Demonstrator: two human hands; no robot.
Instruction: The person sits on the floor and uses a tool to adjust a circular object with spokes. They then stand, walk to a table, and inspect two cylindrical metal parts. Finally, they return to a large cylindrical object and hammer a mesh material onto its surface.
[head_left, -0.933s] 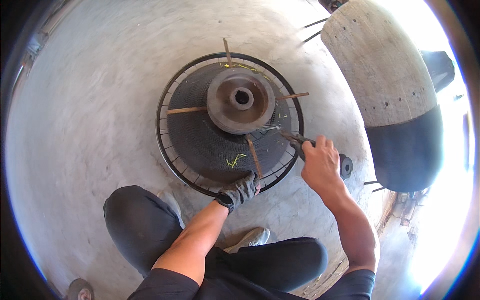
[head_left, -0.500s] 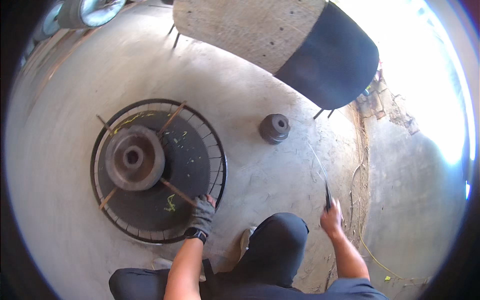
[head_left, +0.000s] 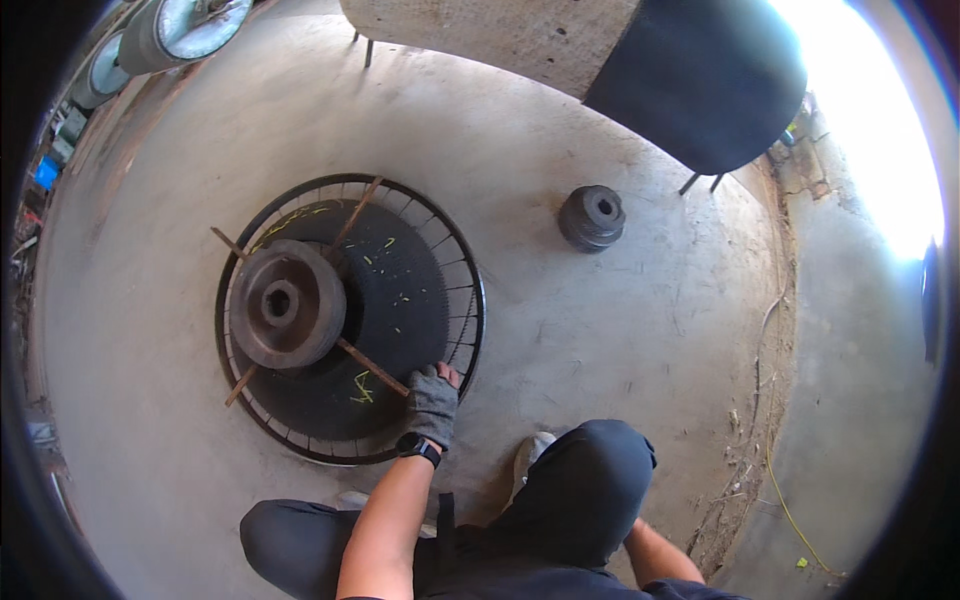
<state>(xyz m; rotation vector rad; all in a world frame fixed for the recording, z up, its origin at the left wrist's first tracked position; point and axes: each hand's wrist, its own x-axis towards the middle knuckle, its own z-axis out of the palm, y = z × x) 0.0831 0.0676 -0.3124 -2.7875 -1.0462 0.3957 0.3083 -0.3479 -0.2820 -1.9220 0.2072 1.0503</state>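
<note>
A wide black disc (head_left: 400,290) lies flat on the floor inside a round metal rim (head_left: 477,330) crossed by many thin spoke-like lines. Over it sits a heavy, rust-brown pulley-like hub (head_left: 322,312) with a hole in its middle. Rusty bars (head_left: 372,366) stick out from under the hub. At the near right part of the rim is my left hand (head_left: 434,402), in a grey fingerless glove, its fingers curled down beside a bar's end; what they grip is hidden. My right forearm (head_left: 660,555) shows behind my knee, with the hand out of sight.
A smaller dark stepped pulley (head_left: 592,218) stands on the concrete floor right of the disc. Beyond it is a low table (head_left: 700,90), part wood, part black. Metal drums (head_left: 165,40) lie at the far left. A yellow cord (head_left: 790,510) runs along the right.
My right hand, which held a thin dark-handled tool out to the right, has drawn back behind my knee. My left hand stays at the rim. The whole view has shifted somewhat.
</note>
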